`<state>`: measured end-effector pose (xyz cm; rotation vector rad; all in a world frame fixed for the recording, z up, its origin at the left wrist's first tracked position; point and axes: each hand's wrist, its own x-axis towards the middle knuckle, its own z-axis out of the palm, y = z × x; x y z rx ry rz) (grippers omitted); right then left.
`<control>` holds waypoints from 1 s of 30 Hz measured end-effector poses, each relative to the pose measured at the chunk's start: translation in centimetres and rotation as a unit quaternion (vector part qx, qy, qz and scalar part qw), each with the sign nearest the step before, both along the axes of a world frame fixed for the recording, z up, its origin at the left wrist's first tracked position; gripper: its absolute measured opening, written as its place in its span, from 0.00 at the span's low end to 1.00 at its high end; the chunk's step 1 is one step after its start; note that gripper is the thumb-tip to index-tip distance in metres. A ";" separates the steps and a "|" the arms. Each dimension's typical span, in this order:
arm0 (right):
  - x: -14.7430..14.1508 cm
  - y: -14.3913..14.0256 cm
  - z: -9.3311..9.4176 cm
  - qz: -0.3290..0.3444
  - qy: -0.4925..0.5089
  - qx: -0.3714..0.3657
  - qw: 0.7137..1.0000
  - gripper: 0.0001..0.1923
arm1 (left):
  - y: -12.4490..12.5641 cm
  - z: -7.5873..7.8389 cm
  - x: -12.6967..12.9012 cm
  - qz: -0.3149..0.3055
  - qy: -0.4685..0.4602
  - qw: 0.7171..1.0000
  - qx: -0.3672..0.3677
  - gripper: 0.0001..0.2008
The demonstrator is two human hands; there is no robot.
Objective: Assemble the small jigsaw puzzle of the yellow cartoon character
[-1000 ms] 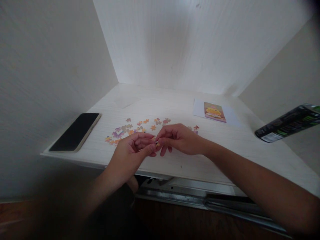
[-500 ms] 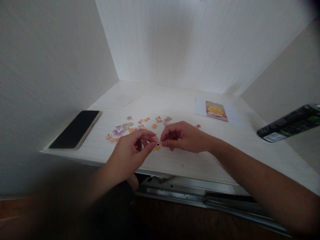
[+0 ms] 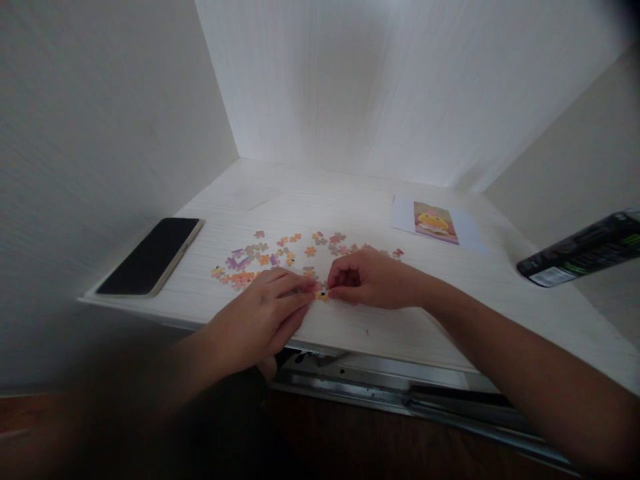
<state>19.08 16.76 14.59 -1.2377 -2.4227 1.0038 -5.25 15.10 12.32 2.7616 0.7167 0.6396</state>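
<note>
Small yellow puzzle pieces [image 3: 323,295], one with a dark spot, lie on the white tabletop between my hands. My left hand [image 3: 273,303] rests low over the table, its fingers pressed together with the tips on the left side of these pieces. From the right, my right hand [image 3: 367,279] pinches at their edge with thumb and index finger. The fingertips cover part of the pieces. Loose puzzle pieces [image 3: 257,250] in orange, purple and grey spread behind and left of my left hand. More pinkish pieces [image 3: 343,250] lie just behind my right hand.
A black-screened phone [image 3: 150,257] lies at the table's left edge. A picture card [image 3: 435,222] of a yellow figure rests on white paper at the back right. A dark can [image 3: 583,248] is at the far right. White panels enclose the back and sides.
My left hand has flattened and lowered, its fingers closing together beside the yellow pieces. My right hand has shifted slightly right and keeps its pinch.
</note>
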 end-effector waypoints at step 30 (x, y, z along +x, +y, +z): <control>-0.5 -0.5 0.3 0.073 -0.075 0.139 0.985 0.06 | 0.1 -0.4 -0.1 0.018 -0.022 1.000 -0.009 0.15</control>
